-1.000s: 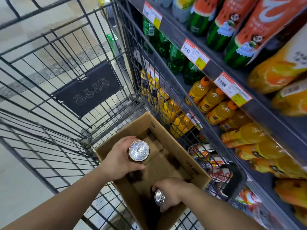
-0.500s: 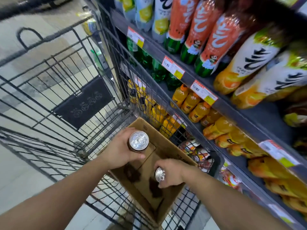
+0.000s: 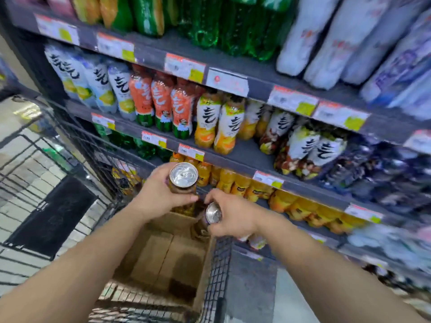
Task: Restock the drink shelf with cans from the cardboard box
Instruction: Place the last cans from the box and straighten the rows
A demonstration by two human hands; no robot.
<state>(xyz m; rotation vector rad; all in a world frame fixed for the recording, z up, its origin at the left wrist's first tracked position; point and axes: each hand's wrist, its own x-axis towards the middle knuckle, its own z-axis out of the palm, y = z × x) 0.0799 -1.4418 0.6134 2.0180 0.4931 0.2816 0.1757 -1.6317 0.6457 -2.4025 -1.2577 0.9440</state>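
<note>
Supermarket drink shelving (image 3: 235, 157) ahead. Your left hand (image 3: 158, 194) grips upright silver-topped brown can (image 3: 183, 177); right hand (image 3: 233, 219) grips second, tilted can (image 3: 212, 215). Both above open brown cardboard box (image 3: 163, 259) in wire cart (image 3: 35, 183), likely ready for shelving.

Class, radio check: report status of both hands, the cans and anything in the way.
Left hand gripping upright can. Right hand gripping tilted can. Both above cardboard box. Nothing visible blocking the shelf.

Shop aisle, price-tagged drink shelves (image 3: 233, 157), wire cart (image 3: 46, 159)
</note>
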